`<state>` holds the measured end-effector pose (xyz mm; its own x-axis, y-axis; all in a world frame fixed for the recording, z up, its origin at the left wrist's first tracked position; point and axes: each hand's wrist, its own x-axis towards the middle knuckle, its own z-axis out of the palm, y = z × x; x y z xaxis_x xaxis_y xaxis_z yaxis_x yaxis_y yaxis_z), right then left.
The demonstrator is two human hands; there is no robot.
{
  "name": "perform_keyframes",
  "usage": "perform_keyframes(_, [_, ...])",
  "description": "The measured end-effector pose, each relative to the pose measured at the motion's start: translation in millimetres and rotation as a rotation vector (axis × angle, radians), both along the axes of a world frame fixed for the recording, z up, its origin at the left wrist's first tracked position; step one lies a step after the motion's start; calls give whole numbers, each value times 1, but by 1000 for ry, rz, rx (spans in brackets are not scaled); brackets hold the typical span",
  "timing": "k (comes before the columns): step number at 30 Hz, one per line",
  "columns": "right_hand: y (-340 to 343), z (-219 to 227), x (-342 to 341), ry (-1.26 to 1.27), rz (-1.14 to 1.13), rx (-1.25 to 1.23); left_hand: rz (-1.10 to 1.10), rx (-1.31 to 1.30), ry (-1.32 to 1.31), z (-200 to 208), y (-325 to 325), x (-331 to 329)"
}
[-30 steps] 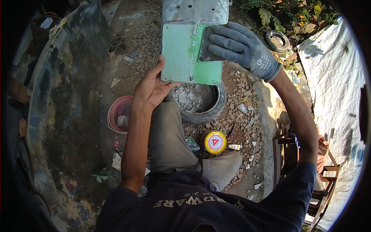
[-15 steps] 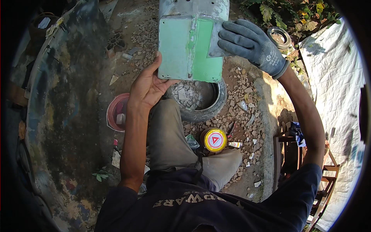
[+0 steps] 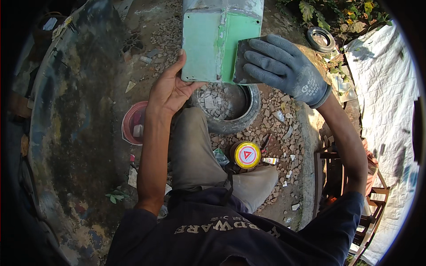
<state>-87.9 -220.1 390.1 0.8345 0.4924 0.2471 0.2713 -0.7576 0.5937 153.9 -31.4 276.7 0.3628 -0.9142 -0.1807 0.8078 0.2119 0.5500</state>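
Green panel (image 3: 202,48) sits at 12 o'clock from view centre, top end cut off by the view's edge; we see a pale mint left half, brighter green right half, rough streaky seam between, small dark holes near its upper corners. We log the bare left hand (image 3: 171,92) at 10 to 11 o'clock, clamped on the panel's lower left corner, thumb up the left side, fingers under the lower edge. Grey-gloved right hand (image 3: 286,68), at 1 to 2 o'clock, holds a dark sheet (image 3: 241,66) on the panel's lower right, fingers laid over the sheet; thumb is hidden, so we cannot tell where it presses. Just below the panel, at 1 o'clock near centre, we have a big tyre (image 3: 227,127) with rubble (image 3: 213,101) inside. Pink bucket (image 3: 127,129) at 9 o'clock, yellow-rimmed tin (image 3: 246,155) at 4 o'clock with a small white pack (image 3: 269,160) just beside it. Past the right hand, also at 1 to 2 o'clock, we note a small tyre (image 3: 323,48); white tarp (image 3: 384,133) at 3 o'clock.
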Motion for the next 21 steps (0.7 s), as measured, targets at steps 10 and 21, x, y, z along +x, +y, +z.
perform_keyframes(10, [-6,-37,-9,-3,-31,8,-4,5,2,-6,-1,3])
perform_keyframes(21, [-18,-23,-67,43,-136,63,4,-10,-2,1,-3,5])
